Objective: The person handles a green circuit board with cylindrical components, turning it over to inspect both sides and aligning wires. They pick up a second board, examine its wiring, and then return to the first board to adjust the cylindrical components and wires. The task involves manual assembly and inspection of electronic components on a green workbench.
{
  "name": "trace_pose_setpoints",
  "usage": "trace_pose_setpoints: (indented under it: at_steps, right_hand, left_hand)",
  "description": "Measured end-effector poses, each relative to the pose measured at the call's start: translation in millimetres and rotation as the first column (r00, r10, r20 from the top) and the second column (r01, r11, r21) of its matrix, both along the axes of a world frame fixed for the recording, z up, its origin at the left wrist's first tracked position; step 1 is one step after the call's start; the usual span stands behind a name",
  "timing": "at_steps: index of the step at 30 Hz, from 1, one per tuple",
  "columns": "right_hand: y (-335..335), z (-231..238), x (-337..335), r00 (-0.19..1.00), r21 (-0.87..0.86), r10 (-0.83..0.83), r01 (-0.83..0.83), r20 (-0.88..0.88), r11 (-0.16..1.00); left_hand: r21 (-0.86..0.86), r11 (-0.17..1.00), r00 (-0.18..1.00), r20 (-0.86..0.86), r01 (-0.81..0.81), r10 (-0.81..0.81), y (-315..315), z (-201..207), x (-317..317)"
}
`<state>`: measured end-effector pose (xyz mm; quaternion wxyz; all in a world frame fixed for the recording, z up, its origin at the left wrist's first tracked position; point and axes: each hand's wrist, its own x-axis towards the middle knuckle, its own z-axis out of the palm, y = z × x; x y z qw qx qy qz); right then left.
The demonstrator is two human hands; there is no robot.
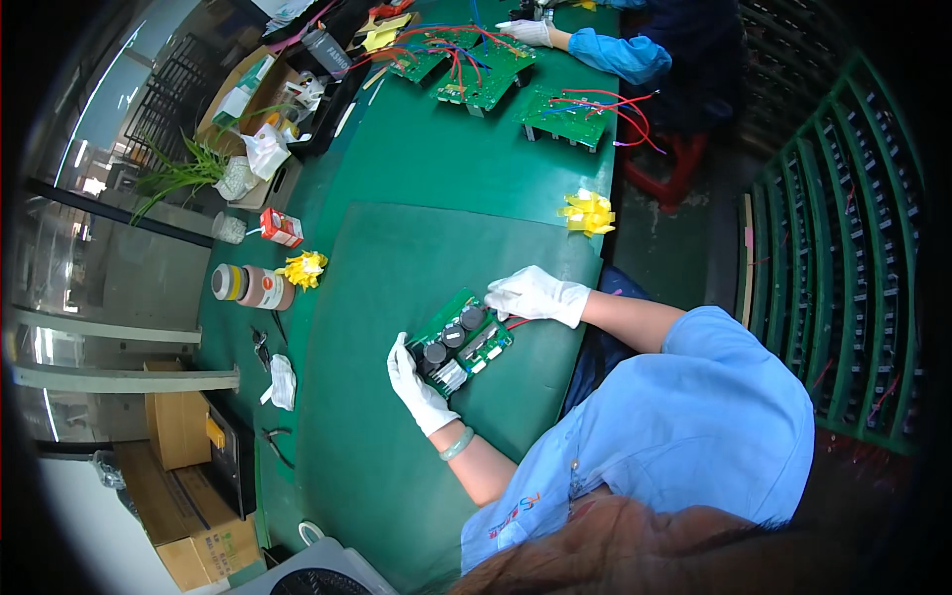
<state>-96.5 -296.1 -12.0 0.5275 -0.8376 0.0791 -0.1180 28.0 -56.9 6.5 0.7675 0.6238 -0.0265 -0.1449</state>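
Observation:
A green circuit board [462, 343] with black round capacitors and pale metal parts lies tilted between my hands, over the green mat. My left hand [416, 385], in a white glove, grips its left end with the fingers along the edge. At the upper right corner of the board, my gloved right hand [534, 296] has its fingers closed on the edge. A short red wire [515, 322] comes out beside the right hand. The fingertips of both hands are partly hidden.
Bundles of yellow tape strips [588, 213] sit at the mat's right edge and left side. Pliers [278, 446], a bottle [266, 288] and a drink carton [282, 228] stand left. Wired boards [563, 117] lie at the far end, near a co-worker's gloved hand [526, 33].

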Motion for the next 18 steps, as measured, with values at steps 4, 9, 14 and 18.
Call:
trace_pose_setpoints:
  at_steps: [4, 9, 14, 18]
  right_hand:
    - [-9.9, 54.0, -3.0, 0.914, 0.318, 0.013, 0.129, -0.406, 0.939]
    - [-12.1, 33.4, 2.4, 0.988, 0.394, -0.117, 0.146, -0.096, 0.907]
    - [-18.8, 1.9, -1.2, 0.941, 0.463, 0.237, -0.104, -0.24, 0.88]
    - [-10.9, 33.4, -10.1, 0.863, 0.675, 0.47, -0.236, -0.184, 0.699]
  left_hand:
    - [-0.028, 0.999, 1.0, 0.007, -0.016, 0.016, -7.0, 4.2, -3.1]
    - [-0.032, 0.999, 0.993, 0.108, 0.043, -0.04, -13.9, 9.2, -12.1]
    - [-0.03, 0.997, 0.986, 0.156, 0.065, -0.059, -16.6, 7.3, -13.8]
    - [-0.01, 0.997, 0.976, 0.206, 0.074, -0.07, -0.5, -5.6, -7.9]
